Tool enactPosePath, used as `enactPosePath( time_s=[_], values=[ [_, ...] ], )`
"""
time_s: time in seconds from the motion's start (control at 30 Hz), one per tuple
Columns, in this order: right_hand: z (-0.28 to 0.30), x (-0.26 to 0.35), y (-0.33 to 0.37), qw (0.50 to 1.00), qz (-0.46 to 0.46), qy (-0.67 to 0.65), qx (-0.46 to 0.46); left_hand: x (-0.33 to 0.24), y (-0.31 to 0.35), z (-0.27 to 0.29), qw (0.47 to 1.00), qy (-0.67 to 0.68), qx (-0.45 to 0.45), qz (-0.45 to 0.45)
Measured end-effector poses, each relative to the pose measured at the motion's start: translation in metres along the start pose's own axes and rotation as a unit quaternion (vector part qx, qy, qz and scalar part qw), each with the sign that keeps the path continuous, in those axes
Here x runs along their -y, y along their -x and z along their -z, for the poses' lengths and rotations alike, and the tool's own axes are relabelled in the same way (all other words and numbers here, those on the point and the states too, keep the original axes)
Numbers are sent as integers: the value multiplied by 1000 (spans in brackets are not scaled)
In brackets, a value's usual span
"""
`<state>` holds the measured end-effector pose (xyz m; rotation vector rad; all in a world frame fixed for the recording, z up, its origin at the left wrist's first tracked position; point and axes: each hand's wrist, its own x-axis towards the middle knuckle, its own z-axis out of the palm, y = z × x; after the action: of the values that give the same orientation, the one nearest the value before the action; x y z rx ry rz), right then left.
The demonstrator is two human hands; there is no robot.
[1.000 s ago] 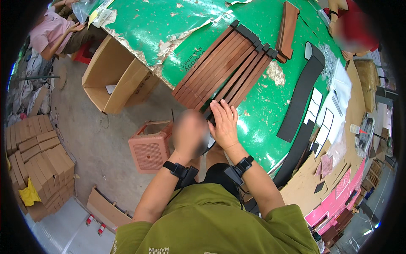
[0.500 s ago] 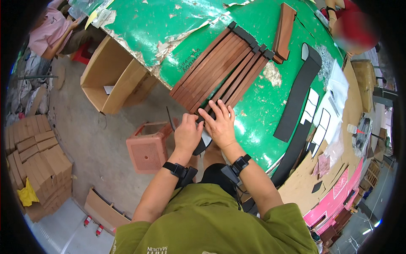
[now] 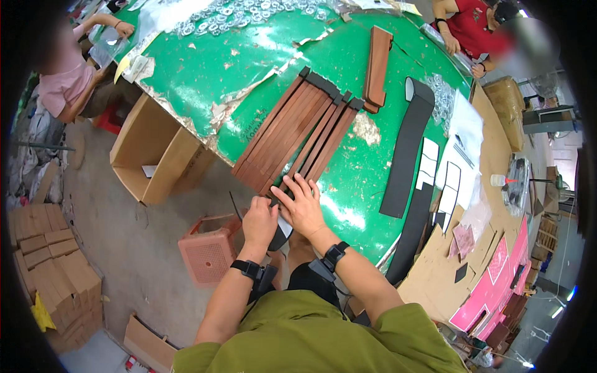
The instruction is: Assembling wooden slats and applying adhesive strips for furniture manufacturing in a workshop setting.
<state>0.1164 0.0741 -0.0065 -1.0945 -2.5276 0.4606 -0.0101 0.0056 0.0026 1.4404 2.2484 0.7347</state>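
A row of brown wooden slats (image 3: 280, 138) lies side by side on the green table (image 3: 348, 180), black pieces capping their far ends. At the near ends of the slats, my left hand (image 3: 260, 225) is closed, its fingertips pinching a black strip. The strip's pale backing (image 3: 285, 227) shows below and between my hands as it hangs off the table edge. My right hand (image 3: 303, 206) rests with fingers spread on the slats' near ends, beside the left; its thumb points toward the left fingertips. What lies under the fingertips is hidden.
More slats (image 3: 377, 68) lie farther back. Wide black strips (image 3: 407, 149) and white-backed pieces (image 3: 429, 163) are to the right. An open carton (image 3: 146, 149) and a pink stool (image 3: 208, 252) stand left. Two people sit across the table, near small clear rings (image 3: 236, 13).
The view has tilted up, showing more of the table's far side. My hands stay at the slats' near ends in nearly the same pose.
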Motion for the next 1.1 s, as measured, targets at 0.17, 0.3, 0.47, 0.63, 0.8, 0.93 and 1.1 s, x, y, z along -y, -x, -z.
enactPosePath(
  time_s=[0.17,0.3,0.47,0.63,0.8,0.93,1.1],
  values=[
    [27,2,-3,994,-88,-58,1,6,3,1,1000,1,29,12],
    [9,-29,-34,938,-276,-123,-172,-3,2,13,998,15,67,-10],
    [-7,-26,-65,910,-368,-127,-144,-7,13,26,981,29,184,-51],
    [-16,-20,-53,908,-369,-108,-169,16,34,44,973,39,213,-81],
    [-7,-28,-53,872,-442,-127,-165,65,43,79,983,74,169,-12],
    [8,-53,-31,823,-425,-257,-277,121,68,126,991,89,82,62],
    [49,3,-38,730,-393,-493,-266,224,128,159,982,104,-18,157]
  ],
)
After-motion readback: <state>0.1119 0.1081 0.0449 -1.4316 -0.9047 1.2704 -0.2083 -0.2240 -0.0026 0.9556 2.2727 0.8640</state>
